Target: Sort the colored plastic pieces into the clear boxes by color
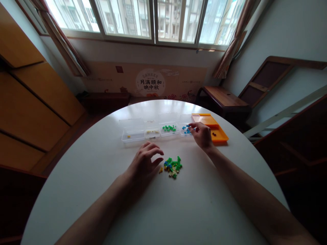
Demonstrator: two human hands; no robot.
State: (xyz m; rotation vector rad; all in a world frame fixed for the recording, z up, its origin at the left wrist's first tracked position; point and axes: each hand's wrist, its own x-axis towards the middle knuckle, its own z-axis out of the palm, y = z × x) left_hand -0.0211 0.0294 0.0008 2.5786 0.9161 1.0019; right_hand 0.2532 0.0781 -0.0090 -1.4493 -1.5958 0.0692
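Near the table's [102, 190] far edge, the right hand [203, 135] pinches a blue brick [188, 126] over the blue-brick box [186, 130] (colours kept separate); the left hand [144, 163], fingers curled apart, hovers beside the mixed pile [173, 166].
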